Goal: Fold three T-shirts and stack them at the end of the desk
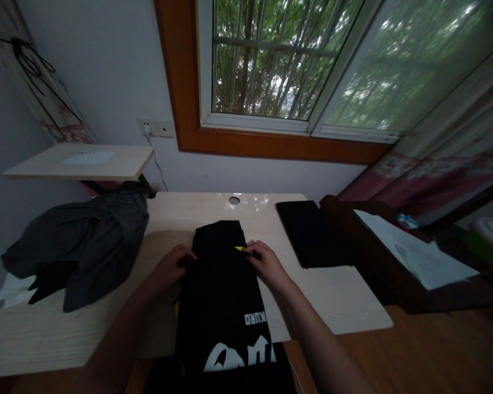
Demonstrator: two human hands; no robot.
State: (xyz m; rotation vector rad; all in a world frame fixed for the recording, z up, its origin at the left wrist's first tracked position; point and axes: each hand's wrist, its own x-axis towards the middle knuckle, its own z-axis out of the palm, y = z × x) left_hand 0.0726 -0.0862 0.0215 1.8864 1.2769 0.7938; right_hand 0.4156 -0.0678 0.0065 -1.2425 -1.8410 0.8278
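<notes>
Black, white-lettered garment (222, 290) was laid over the near edge of the worktop (332, 309), its right side pinched by the right hand (268, 262); the left hand's (173, 267) grip could not be told. Even tension seemed best.

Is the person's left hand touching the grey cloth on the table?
No, the left hand is at the edge of the black garment, apart from the grey cloth.
</notes>
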